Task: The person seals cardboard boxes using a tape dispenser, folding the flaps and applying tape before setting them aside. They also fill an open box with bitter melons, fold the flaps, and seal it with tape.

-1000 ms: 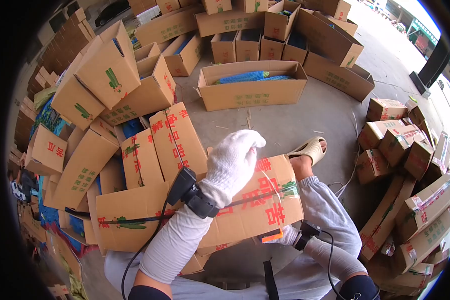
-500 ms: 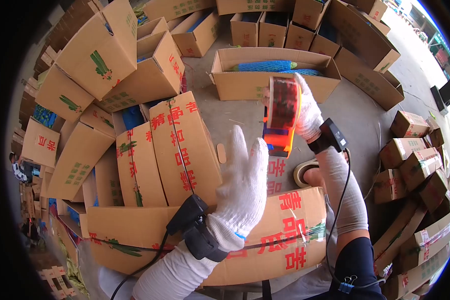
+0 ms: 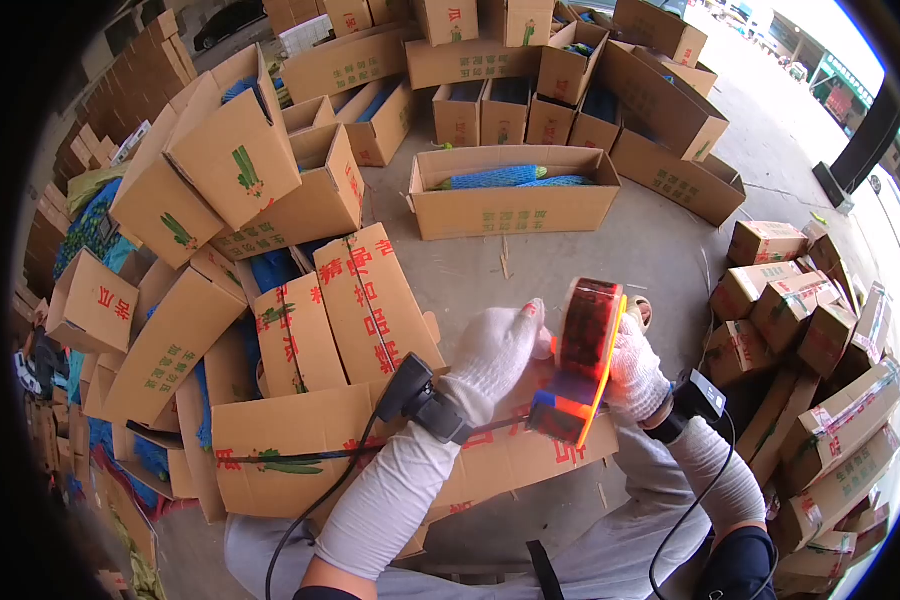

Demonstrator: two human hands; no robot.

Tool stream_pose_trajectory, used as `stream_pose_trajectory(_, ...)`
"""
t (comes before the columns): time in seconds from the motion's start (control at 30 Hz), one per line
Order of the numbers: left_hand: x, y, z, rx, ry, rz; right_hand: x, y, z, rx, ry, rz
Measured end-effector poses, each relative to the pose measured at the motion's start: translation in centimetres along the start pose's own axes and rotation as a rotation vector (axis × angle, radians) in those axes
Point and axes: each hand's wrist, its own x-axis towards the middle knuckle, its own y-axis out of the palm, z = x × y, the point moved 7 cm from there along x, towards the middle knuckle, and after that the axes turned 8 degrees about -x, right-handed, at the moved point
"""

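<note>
My right hand [image 3: 636,372], in a white glove, is wrapped round a tape dispenser [image 3: 580,370] with an orange frame and a large roll of dark red tape. Just left of the roll is my left hand [image 3: 495,355], also gloved, with its fingers curled together; whether it pinches anything is too small to tell. Below both hands, a long closed cardboard box [image 3: 290,450] with red print and dark tape along it lies across my lap.
Two closed, taped boxes [image 3: 375,300] stand left of centre. An open box [image 3: 515,210] with blue-netted green vegetables [image 3: 495,177] is ahead. Open cartons [image 3: 235,150] crowd the left and back; closed boxes [image 3: 795,310] are heaped at the right.
The view has tilted up. My right hand and the dispenser are lower in view, above the box. My left hand has gone from spread fingers to curled ones, close to the tape roll.
</note>
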Motion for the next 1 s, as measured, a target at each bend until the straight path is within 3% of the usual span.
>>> stream_pose_trajectory(0.03, -0.3, 0.4, -0.6, 0.014, 0.061, 0.126, -2.8, -0.3, 0.3, 0.140, 0.271, -0.107)
stream_pose_trajectory(0.07, -1.0, 0.5, -1.2, 0.109, 0.205, 0.125, -6.2, -0.5, 0.7, 0.313, 0.522, -0.264)
stream_pose_trajectory(0.1, -1.9, 0.8, -2.1, 0.204, 0.355, 0.117, -9.6, -1.2, 0.3, 0.328, 0.614, -0.406)
stream_pose_trajectory(0.17, -4.7, 1.1, -1.9, 0.526, 0.534, 0.224, -20.3, 1.8, -8.3, 0.726, 0.747, -0.794)
stream_pose_trajectory(0.23, -8.5, -1.1, -2.6, 0.936, 0.605, 0.314, -27.0, 6.8, -8.6, 1.175, 0.913, -0.919)
stream_pose_trajectory(0.3, -11.2, -6.8, -1.5, 1.106, 0.511, 0.274, -30.8, 11.7, -7.9, 1.120, 0.999, -0.779)
stream_pose_trajectory(0.37, -13.8, -16.3, -2.1, 1.125, 0.236, 0.076, -30.3, 15.1, -6.4, 1.181, 1.050, -0.750)
stream_pose_trajectory(0.4, -15.1, -21.8, -1.1, 1.085, -0.061, 0.038, -28.2, 15.7, -4.6, 1.219, 1.046, -0.758)
stream_pose_trajectory(0.43, -17.5, -26.3, -1.0, 1.131, -0.080, -0.067, -26.9, 16.7, -5.7, 1.286, 1.024, -0.765)
stream_pose_trajectory(0.47, -19.8, -30.0, 0.5, 1.118, 0.040, -0.110, -25.7, 18.1, -7.8, 1.353, 1.006, -0.775)
stream_pose_trajectory(0.5, -22.5, -30.6, 0.2, 1.005, 0.112, -0.115, -24.6, 19.3, -8.8, 1.421, 0.989, -0.794)
stream_pose_trajectory(0.53, -25.1, -30.6, 0.3, 0.982, 0.032, -0.153, -22.2, 18.7, -7.1, 1.331, 0.947, -0.734)
stream_pose_trajectory(0.63, -32.4, -27.4, 0.3, 0.792, -0.087, -0.215, -14.0, 17.3, -1.9, 1.057, 1.153, -0.894)
stream_pose_trajectory(0.7, -36.5, -24.3, 1.1, 0.541, -0.037, -0.141, -8.7, 18.4, -1.1, 0.954, 0.852, -0.787)
stream_pose_trajectory(0.77, -39.2, -18.8, 4.3, 0.081, -0.042, 0.053, -5.4, 20.2, 0.1, 0.846, 0.641, -0.731)
stream_pose_trajectory(0.83, -40.2, -11.3, 2.7, -0.066, -0.122, 0.216, -2.7, 19.7, 0.5, 0.616, 0.629, -0.383)
stream_pose_trajectory(0.87, -40.4, -7.7, 5.1, -0.089, -0.079, 0.242, -1.3, 20.1, 1.0, 0.563, 0.608, -0.169)
stream_pose_trajectory(0.93, -38.4, -1.0, 7.3, -0.579, -0.133, 0.247, 0.9, 21.0, 3.3, 0.480, 0.564, 0.255)
stream_pose_trajectory(0.97, -36.7, 1.9, 7.1, -1.040, -0.222, 0.216, 2.2, 21.2, 5.2, 0.372, 0.445, 0.370)
stream_pose_trajectory(1.0, -34.7, 4.0, 8.1, -1.325, -0.433, 0.201, 3.5, 21.3, 6.6, 0.068, 0.354, 0.466)
